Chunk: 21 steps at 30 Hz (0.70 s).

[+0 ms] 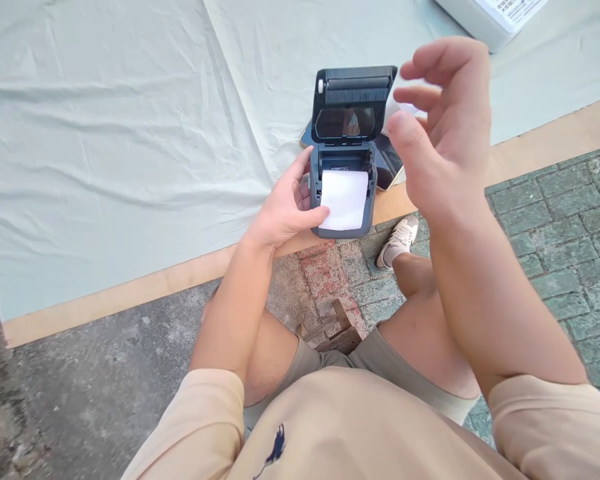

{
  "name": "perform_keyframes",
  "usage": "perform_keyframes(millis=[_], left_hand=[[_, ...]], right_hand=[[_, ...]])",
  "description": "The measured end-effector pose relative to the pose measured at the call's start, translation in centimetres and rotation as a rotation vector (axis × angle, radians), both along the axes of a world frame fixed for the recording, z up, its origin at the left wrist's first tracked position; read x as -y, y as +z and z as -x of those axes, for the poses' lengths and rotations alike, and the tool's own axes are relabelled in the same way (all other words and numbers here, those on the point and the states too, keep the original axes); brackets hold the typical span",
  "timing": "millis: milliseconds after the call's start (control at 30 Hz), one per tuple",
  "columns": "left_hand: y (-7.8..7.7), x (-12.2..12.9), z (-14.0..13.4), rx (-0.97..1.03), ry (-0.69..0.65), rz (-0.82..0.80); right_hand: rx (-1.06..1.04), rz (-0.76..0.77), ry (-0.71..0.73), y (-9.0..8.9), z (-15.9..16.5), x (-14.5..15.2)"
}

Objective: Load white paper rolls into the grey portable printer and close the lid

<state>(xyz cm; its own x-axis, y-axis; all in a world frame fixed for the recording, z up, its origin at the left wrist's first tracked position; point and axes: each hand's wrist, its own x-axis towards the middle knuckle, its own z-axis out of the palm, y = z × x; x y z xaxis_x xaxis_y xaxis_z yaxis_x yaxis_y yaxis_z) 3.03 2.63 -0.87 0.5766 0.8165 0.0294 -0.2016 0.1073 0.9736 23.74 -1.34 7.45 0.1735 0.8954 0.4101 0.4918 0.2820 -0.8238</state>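
Observation:
A dark label printer (371, 200) is held near the table's front edge, its lid (350, 100) swung up. White paper (347, 200) extends from its roll compartment over the front. My left hand (285, 207) grips the printer's left side, with the thumb resting on the paper's edge. To the right of the lid, my right hand (445, 120) is raised with its fingers curved and apart, holding nothing. Behind the printer lies a dark, flat phone-like thing (391, 160), partly hidden. Some white material beside the lid is mostly covered by my right hand.
A pale cloth (130, 133) with creases covers the wooden table (130, 287). At the back right stands a white box-shaped thing with a printed label (495, 20). Below the edge are a wooden stool (340, 333), my legs and brick paving (570, 247).

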Motion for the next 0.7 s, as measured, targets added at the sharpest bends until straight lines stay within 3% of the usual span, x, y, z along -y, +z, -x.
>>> perform_keyframes(millis=[67, 167, 333, 467, 700], left_hand=[[-0.1, 0.0, 0.0, 0.004, -0.007, 0.006], [-0.1, 0.0, 0.1, 0.005, -0.014, 0.010], [0.4, 0.1, 0.2, -0.034, -0.026, 0.026], [0.6, 0.1, 0.2, -0.020, -0.037, 0.020], [0.4, -0.2, -0.1, 0.060, 0.044, 0.216]], right_hand=[[-0.059, -0.006, -0.001, -0.3, 0.0, -0.2], [-0.116, 0.056, 0.141, -0.8, 0.0, -0.4], [0.099, 0.167, 0.148, -1.3, -0.5, -0.3], [0.260, 0.295, 0.314, -1.4, -0.9, -0.2], [0.229, 0.371, 0.346, -2.0, -0.8, -0.3]])
